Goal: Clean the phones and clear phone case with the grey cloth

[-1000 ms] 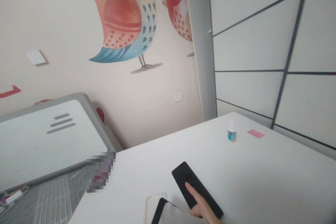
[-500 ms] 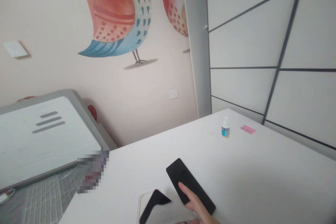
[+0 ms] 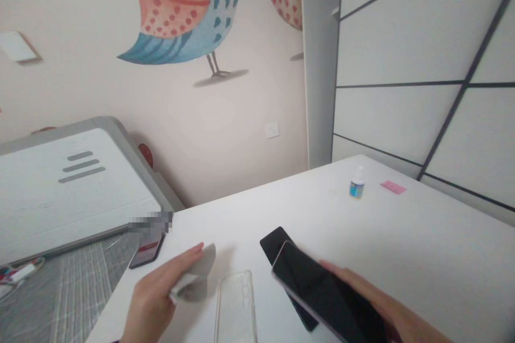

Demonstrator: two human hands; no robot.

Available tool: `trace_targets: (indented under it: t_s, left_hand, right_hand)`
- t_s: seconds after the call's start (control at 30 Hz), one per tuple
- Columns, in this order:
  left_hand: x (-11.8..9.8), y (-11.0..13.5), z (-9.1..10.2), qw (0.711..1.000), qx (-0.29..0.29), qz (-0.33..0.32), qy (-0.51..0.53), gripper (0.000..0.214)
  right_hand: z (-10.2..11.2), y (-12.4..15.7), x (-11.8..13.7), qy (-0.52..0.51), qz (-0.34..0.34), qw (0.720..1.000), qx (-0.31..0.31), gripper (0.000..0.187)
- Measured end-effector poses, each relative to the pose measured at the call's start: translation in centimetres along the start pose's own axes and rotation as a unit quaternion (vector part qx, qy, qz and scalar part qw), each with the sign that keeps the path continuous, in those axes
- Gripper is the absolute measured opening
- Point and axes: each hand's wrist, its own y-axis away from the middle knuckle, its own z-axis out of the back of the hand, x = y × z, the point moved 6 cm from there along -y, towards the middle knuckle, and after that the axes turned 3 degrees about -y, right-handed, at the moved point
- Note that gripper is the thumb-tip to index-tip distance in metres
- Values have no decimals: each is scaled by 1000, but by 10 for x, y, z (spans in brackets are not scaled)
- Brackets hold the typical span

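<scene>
My left hand [image 3: 155,297] is closed on a folded grey cloth [image 3: 199,278], holding it above the left part of the table. My right hand [image 3: 370,295] grips a smartphone [image 3: 322,289] along its right side, dark screen facing up and tilted. Partly covered by that phone, a flat black phone-like slab [image 3: 275,240] lies on the table. Between my hands rests a clear phone case [image 3: 236,308], its lower end cut off by the picture edge.
Another phone [image 3: 148,249] lies at the table's left edge, its top blurred out. Towards the back right of the white table [image 3: 434,257] stand a small white-capped bottle [image 3: 357,183] and a pink slip [image 3: 393,187]. A grey-and-white panel [image 3: 80,198] is at left.
The smartphone has come up off the clear case into my right hand. My left hand with the cloth now shows at left. The view has shifted slightly.
</scene>
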Motion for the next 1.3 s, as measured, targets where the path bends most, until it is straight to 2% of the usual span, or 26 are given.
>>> trace_targets:
  t_s: [0.03, 0.1, 0.17, 0.2, 0.27, 0.33, 0.37, 0.43, 0.53, 0.67, 0.87, 0.97, 1.07, 1.17, 1.3]
  left_hand:
    - [21, 4, 1, 994, -33, 104, 14, 35]
    - [50, 14, -4, 952, -97, 280, 78, 29]
    - [62, 22, -19, 883, -139, 404, 195, 35]
    - [64, 25, -29, 839, -148, 451, 267, 41]
    - [61, 30, -50, 744, -148, 518, 396, 52]
    - [55, 35, -64, 669, -140, 554, 475, 58]
    - [53, 38, -68, 645, -137, 564, 497, 57]
    - [51, 42, -72, 616, -133, 577, 520, 52]
    - [50, 44, -74, 597, -130, 584, 535, 37]
    - [45, 40, -73, 591, -107, 579, 551, 24]
    - [48, 39, -69, 602, -99, 570, 550, 24]
    - [52, 39, -67, 605, -106, 564, 552, 24]
    - [53, 38, -67, 597, -104, 567, 559, 26]
    - [51, 36, -67, 583, -108, 565, 574, 27]
    - [48, 34, -69, 555, -135, 545, 614, 23]
  right_hand:
    - [11, 1, 2, 19, 1, 999, -42, 94]
    - [26, -1, 7, 54, -7, 993, -105, 93]
    - [34, -9, 11, 88, -10, 986, -142, 89]
    - [37, -14, 11, 106, -9, 982, -154, 86]
    - [39, -24, 10, 137, -7, 977, -161, 84]
    - [40, -31, 4, 165, -17, 973, -162, 83]
    - [40, -33, 1, 176, -22, 971, -160, 83]
    - [39, -36, -3, 195, -31, 967, -159, 82]
    - [36, -36, -3, 216, -42, 964, -150, 81]
    - [32, -35, 9, 259, -51, 953, -149, 78]
    - [25, -30, 37, 363, -45, 921, -136, 61]
    - [22, -26, 48, 376, -54, 917, -126, 55]
    - [19, -24, 54, 374, -65, 917, -121, 49]
    - [20, -23, 53, 375, -79, 917, -111, 51]
    - [31, -19, 46, 360, -92, 924, -95, 66]
